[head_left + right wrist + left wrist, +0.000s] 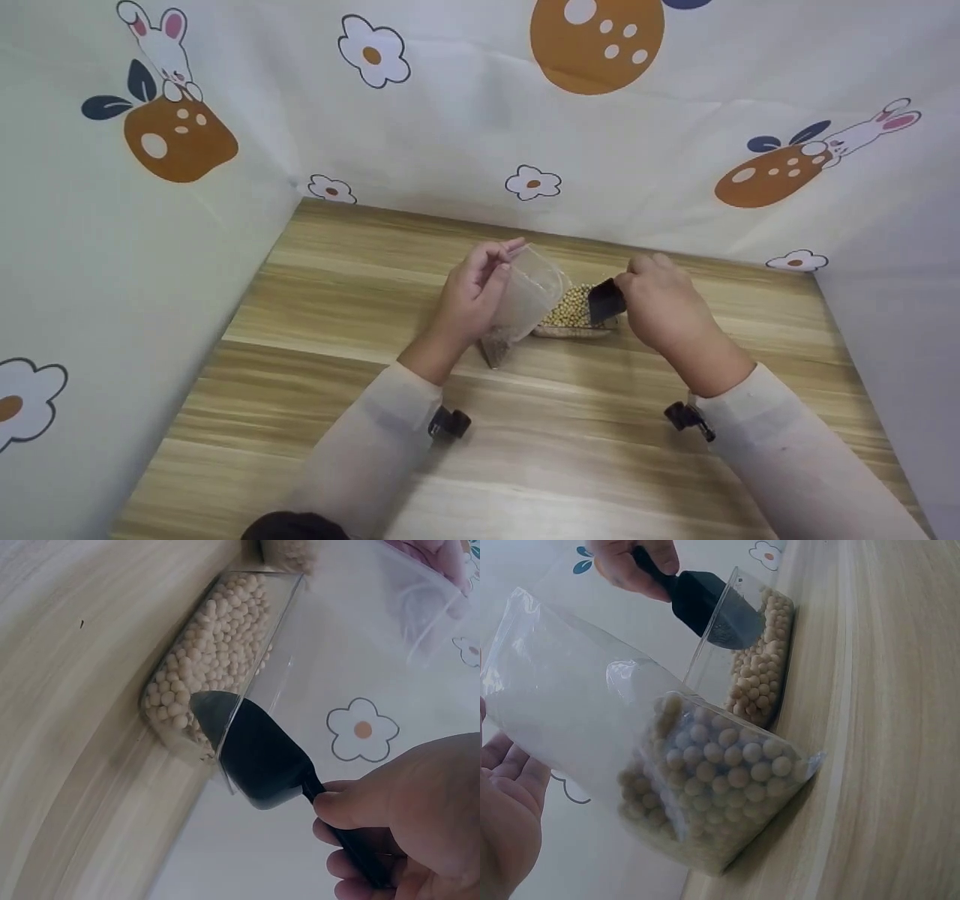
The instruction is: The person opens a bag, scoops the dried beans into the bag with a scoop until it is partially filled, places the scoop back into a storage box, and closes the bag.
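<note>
My left hand holds a clear plastic bag near its upper edge. Round, pale soybeans fill the lower part of the bag, which stands on the table. Right beside it is a clear rectangular box with a layer of soybeans inside. My right hand grips the handle of a black scoop. The scoop's blade slants over the box wall, and its tip is down at the beans. In the left wrist view, the bag partly hides the near end of the box.
A wood-grain table lies under everything. White cloth walls printed with rabbits, oranges and flowers close it in at the back and both sides. A small black camera is strapped at the left sleeve, another camera at the right.
</note>
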`<state>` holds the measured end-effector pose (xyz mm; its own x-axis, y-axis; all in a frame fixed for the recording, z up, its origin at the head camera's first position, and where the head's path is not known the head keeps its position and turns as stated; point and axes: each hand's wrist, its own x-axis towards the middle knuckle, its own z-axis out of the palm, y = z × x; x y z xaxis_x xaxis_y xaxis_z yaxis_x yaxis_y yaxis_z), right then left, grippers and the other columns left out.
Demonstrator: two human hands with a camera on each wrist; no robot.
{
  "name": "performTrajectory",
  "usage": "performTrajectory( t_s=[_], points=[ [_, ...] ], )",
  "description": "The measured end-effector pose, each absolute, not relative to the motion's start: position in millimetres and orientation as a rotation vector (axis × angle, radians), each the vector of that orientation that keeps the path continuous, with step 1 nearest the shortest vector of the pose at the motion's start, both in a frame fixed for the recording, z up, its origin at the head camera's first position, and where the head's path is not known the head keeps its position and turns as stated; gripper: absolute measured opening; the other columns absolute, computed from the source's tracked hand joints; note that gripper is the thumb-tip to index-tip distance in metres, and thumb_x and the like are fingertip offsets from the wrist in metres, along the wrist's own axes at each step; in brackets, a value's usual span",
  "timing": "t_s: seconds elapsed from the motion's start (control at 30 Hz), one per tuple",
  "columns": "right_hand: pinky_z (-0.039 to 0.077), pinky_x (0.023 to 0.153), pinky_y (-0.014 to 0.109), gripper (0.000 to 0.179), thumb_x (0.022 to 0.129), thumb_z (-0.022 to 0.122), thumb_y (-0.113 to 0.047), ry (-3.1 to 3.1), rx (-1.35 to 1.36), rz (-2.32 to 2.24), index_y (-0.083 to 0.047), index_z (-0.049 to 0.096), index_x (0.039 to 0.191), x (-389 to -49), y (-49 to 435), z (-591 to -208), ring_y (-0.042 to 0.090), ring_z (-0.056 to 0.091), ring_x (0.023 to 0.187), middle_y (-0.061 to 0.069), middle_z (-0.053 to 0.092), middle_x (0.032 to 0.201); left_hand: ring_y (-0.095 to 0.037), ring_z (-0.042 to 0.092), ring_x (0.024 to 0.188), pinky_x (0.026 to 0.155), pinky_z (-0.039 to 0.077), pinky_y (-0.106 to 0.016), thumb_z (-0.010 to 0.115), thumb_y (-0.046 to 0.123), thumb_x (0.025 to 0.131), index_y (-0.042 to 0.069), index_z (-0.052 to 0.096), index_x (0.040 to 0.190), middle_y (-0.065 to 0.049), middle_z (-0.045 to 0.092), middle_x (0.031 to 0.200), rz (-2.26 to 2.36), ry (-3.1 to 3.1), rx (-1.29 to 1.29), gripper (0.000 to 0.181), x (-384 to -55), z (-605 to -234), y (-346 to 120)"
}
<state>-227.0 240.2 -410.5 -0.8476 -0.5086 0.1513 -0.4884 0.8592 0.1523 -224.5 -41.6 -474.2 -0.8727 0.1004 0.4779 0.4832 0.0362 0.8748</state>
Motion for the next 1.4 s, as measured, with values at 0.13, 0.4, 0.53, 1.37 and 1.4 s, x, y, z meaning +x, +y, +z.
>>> performTrajectory(
  t_s=[0.13,0.4,0.53,1.37,1.4],
  points=[
    [0.057,0.08,0.053,0.021,0.079,0.077,0.009,-2.821,0.818,-0.197,0.001,0.079,0.099,-230,237,-415,0.037,0.059,0.091,0.015,0.064,0.094,-0.02,0.064,0.142,0.124,0.048,-0.033,0.051,0.005,0.109,0.002,0.058,0.114,-0.013,0.068,0.149,-1.921,-2.019,-0.6,0.009,-225,-475,-41],
    [0.056,0.081,0.053,0.022,0.088,0.068,0.007,-2.93,0.78,-0.059,-0.002,0.081,0.104,-236,244,-421,0.038,0.061,0.091,0.014,0.065,0.094,-0.022,0.064,0.142,0.124,0.049,-0.034,0.05,0.005,0.109,0.001,0.057,0.113,-0.013,0.068,0.148,-1.919,-2.016,-0.615,0.009,-225,-476,-40],
    [0.059,0.081,0.056,0.022,0.091,0.068,0.004,-2.967,0.77,0.081,-0.001,0.081,0.108,-239,250,-426,0.039,0.065,0.092,0.015,0.067,0.095,-0.021,0.064,0.141,0.124,0.049,-0.033,0.049,0.005,0.109,0.0,0.056,0.111,-0.014,0.068,0.148,-1.904,-2.019,-0.629,0.008,-226,-476,-41],
    [0.058,0.1,0.056,0.028,0.097,0.066,0.0,-3.014,0.635,0.671,0.002,0.076,0.123,-239,258,-461,0.038,0.066,0.109,0.018,0.069,0.113,-0.022,0.063,0.143,0.124,0.048,-0.031,0.049,0.006,0.109,-0.002,0.056,0.113,-0.024,0.064,0.149,-1.92,-2.027,-0.62,0.01,-225,-474,-40],
    [0.058,0.099,0.056,0.028,0.097,0.066,0.001,-3.009,0.636,0.688,0.002,0.076,0.123,-239,257,-460,0.037,0.066,0.109,0.018,0.069,0.112,-0.023,0.063,0.143,0.124,0.048,-0.032,0.049,0.005,0.109,-0.002,0.056,0.113,-0.024,0.065,0.149,-1.919,-2.021,-0.623,0.01,-225,-474,-40]
  ],
)
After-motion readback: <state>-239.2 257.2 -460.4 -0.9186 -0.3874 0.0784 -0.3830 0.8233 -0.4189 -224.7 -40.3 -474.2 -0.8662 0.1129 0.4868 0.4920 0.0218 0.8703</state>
